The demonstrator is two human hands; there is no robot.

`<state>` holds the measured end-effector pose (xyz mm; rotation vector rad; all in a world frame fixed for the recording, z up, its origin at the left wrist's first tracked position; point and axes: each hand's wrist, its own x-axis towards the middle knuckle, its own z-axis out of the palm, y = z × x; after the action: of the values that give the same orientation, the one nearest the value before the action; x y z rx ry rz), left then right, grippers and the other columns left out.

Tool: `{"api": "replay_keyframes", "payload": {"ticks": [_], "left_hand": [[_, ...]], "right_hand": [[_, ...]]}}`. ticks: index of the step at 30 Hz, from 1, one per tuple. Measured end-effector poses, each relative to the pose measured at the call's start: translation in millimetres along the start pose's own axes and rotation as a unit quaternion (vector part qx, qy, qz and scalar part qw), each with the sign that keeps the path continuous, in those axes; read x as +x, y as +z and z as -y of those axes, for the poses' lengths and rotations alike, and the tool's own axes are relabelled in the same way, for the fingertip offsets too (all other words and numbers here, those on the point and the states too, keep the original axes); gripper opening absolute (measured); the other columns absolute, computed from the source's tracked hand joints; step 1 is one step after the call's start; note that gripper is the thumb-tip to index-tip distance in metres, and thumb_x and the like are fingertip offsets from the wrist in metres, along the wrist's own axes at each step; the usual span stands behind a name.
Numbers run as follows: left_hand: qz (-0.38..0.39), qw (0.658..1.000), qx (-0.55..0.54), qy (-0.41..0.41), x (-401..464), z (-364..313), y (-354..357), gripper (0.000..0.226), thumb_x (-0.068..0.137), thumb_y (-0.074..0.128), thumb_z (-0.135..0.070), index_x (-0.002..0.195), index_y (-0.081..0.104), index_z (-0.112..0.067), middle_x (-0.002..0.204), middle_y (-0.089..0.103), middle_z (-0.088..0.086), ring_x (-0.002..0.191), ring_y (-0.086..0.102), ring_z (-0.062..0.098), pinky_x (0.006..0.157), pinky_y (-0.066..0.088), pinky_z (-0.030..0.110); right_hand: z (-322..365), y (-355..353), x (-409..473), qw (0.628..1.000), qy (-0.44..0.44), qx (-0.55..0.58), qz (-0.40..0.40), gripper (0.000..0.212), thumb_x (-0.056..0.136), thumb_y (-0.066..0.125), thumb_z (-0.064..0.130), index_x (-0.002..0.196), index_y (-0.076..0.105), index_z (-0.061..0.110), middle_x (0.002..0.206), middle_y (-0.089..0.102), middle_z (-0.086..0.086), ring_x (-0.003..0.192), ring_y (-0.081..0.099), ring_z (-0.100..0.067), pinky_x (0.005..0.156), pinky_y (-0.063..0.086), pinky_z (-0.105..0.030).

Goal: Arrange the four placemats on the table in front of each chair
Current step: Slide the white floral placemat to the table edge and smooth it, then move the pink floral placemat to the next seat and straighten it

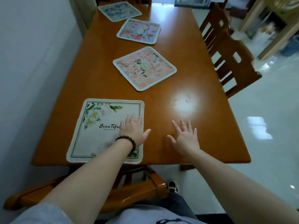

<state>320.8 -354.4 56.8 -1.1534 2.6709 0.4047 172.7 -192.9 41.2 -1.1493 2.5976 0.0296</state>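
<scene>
Best bet for this step: keep the left hand (pixel 133 128) flat and spread on the cream mat (pixel 106 130), fingers straight, pressing on its right side, and slide rather than lift so the cloth doesn't bunch. Worth squaring the near edge with the table (pixel 202 81) edge, right above the chair (pixel 90 193) at the bottom of the frame. Right hand (pixel 186 138) also open, fingers fanned, holding nothing, lower centre over bare wood just right of the mat; hard to tell if touching.

Looks-wise: cream cloth, stitched border, white flowers upper left, script lettering mid-mat, lower left of the tabletop. Three more floral mats further up: peach mat (pixel 144 68) mid-frame turned like a diamond, pink mat (pixel 139 31) above it, blue mat (pixel 119 11) at top. Probably need shifting toward the chairs (pixel 226 50) at right.
</scene>
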Motion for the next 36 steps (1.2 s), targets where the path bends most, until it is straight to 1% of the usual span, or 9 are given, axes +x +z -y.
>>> {"api": "replay_keyframes", "payload": {"ticks": [6,10,14,17,21,24,26,30,36], "left_hand": [[-0.02,0.999,-0.004,0.046,12.0,-68.8,-5.8,0.077,0.089,0.031,-0.067,0.151,0.007,-0.027,0.159,0.013,0.006,0.145,0.007,0.026,0.115,0.011,0.05],[-0.018,0.998,0.005,0.056,12.5,-111.9,-3.3,0.077,0.09,0.032,-0.065,0.151,0.008,-0.027,0.159,0.013,0.006,0.145,0.006,0.026,0.116,0.011,0.05],[-0.023,0.998,0.018,0.049,15.4,-163.7,-0.9,0.076,0.091,0.033,-0.063,0.152,0.007,-0.025,0.159,0.012,0.007,0.145,0.005,0.026,0.116,0.011,0.05],[-0.018,0.999,0.028,0.024,19.5,-211.1,4.6,0.075,0.092,0.034,-0.061,0.152,0.006,-0.024,0.159,0.01,0.007,0.146,0.004,0.025,0.116,0.012,0.05],[-0.024,0.999,0.019,-0.035,32.1,-282.5,9.7,0.075,0.093,0.034,-0.06,0.152,0.005,-0.023,0.159,0.009,0.008,0.146,0.003,0.026,0.116,0.012,0.05],[-0.047,0.996,0.005,-0.08,42.6,-333.4,10.6,0.076,0.092,0.033,-0.061,0.152,0.006,-0.023,0.159,0.01,0.008,0.145,0.004,0.026,0.116,0.011,0.049],[-0.058,0.994,-0.001,-0.096,47.5,-361.8,9.9,0.076,0.092,0.032,-0.062,0.152,0.007,-0.023,0.159,0.011,0.008,0.145,0.005,0.026,0.116,0.011,0.049],[-0.077,0.988,-0.017,-0.132,58.1,-396.1,-1.1,0.077,0.09,0.032,-0.065,0.151,0.009,-0.024,0.159,0.012,0.008,0.145,0.006,0.026,0.116,0.011,0.05],[-0.098,0.981,-0.012,-0.165,78.1,-423.6,-20.6,0.078,0.089,0.032,-0.067,0.151,0.011,-0.024,0.158,0.014,0.009,0.145,0.008,0.028,0.115,0.013,0.052]], "right_hand": [[-69.4,-18.1,1.2,0.999,0.046,0.021,-0.014,0.067,0.093,0.027,0.063,0.151,0.005,0.036,0.16,-0.002,-0.004,0.146,-0.008,-0.028,0.114,0.0,-0.05],[-112.1,-30.7,6.8,0.998,0.046,0.036,-0.031,0.066,0.095,0.027,0.06,0.151,0.008,0.033,0.16,0.002,-0.006,0.146,-0.005,-0.028,0.115,0.001,-0.048],[-159.2,-36.0,21.7,0.997,0.03,0.053,-0.041,0.065,0.096,0.027,0.058,0.152,0.008,0.031,0.16,0.001,-0.006,0.146,-0.005,-0.026,0.116,0.003,-0.046],[-199.8,-34.6,37.8,0.998,0.0,0.053,-0.04,0.065,0.096,0.025,0.058,0.152,0.006,0.031,0.161,-0.001,-0.005,0.146,-0.007,-0.026,0.117,0.002,-0.045],[-260.3,-42.2,65.8,0.995,-0.05,0.079,-0.033,0.064,0.096,0.028,0.057,0.151,0.008,0.033,0.161,0.001,-0.003,0.146,-0.007,-0.024,0.116,0.0,-0.044],[-303.4,-64.4,89.6,0.993,-0.094,0.061,-0.038,0.063,0.096,0.028,0.059,0.151,0.01,0.033,0.161,0.003,-0.003,0.147,-0.003,-0.026,0.115,0.001,-0.044],[-327.7,-85.0,103.0,0.991,-0.117,0.056,-0.045,0.064,0.095,0.028,0.059,0.151,0.012,0.032,0.16,0.006,-0.004,0.147,-0.001,-0.027,0.115,0.001,-0.045],[-360.2,-127.9,124.9,0.982,-0.159,0.079,-0.061,0.062,0.096,0.032,0.056,0.15,0.018,0.029,0.16,0.012,-0.004,0.147,0.002,-0.027,0.116,0.002,-0.045],[-383.7,-173.3,151.2,0.972,-0.192,0.108,-0.078,0.06,0.097,0.036,0.052,0.15,0.022,0.025,0.159,0.017,-0.006,0.146,0.004,-0.028,0.117,0.004,-0.048]]}}
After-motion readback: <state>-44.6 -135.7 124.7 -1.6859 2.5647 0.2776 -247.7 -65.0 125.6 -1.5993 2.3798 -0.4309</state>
